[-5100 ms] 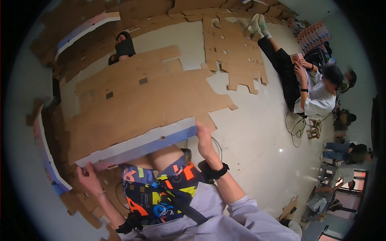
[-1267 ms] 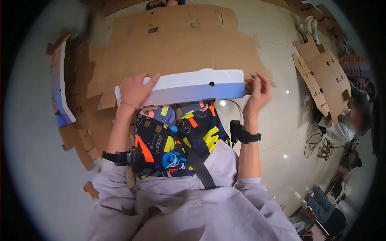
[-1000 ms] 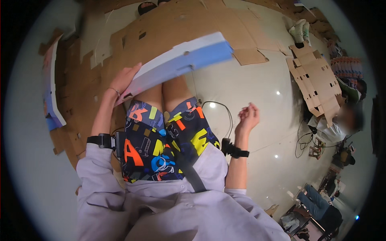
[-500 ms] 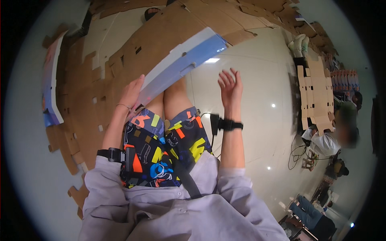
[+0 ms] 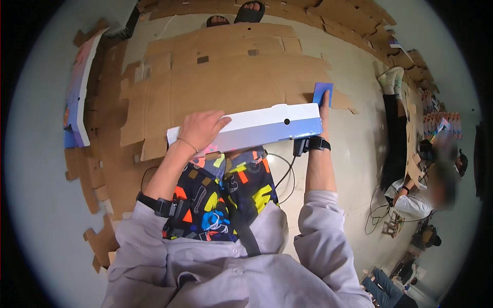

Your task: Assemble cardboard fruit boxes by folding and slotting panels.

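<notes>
A long, narrow cardboard box, white on top with a blue-purple printed side, lies crosswise over my lap. My left hand is closed around its left part, thumb pointing right across the white face. At the box's right end a small blue flap stands out, tilted away from the body. My right hand holds this flap from the right, one finger lying along it; its other fingers are mostly hidden.
Flattened brown cardboard covers the floor ahead. A similar printed box stands at the far left. Sandaled feet show at the top edge. On the right a person in a white shirt sits beside cables.
The box has turned from a steep diagonal to nearly level and come nearer. My left hand now lies over its top. My right hand, free and spread before, has reached the end flap.
</notes>
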Tool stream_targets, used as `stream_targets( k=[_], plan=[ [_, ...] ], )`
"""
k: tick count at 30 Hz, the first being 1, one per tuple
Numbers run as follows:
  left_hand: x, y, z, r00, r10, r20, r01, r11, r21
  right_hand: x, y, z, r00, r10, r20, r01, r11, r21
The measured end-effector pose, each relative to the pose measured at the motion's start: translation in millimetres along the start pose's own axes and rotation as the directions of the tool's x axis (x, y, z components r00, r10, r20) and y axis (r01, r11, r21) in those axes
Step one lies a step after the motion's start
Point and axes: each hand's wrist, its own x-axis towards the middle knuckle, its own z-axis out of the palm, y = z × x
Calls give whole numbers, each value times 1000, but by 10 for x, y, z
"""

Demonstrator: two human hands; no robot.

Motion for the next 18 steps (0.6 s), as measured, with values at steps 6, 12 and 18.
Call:
stream_targets(
  k=[6, 12, 18],
  plan=[
    [-175, 121, -272, 974, 209, -89, -193, 968, 160, -396, 416, -625, 953, -224, -204, 159, 942, -294],
    [-1237, -187, -588, 686, -30, -727, -164, 967, -194, -1135, 869, -913, 964, -145, -223, 147, 989, -8],
    [-1691, -1175, -134, 606, -775, -179, 311, 438, -844, -1289, 986, -882, 959, -168, -229, 130, 976, -172]
  ],
)
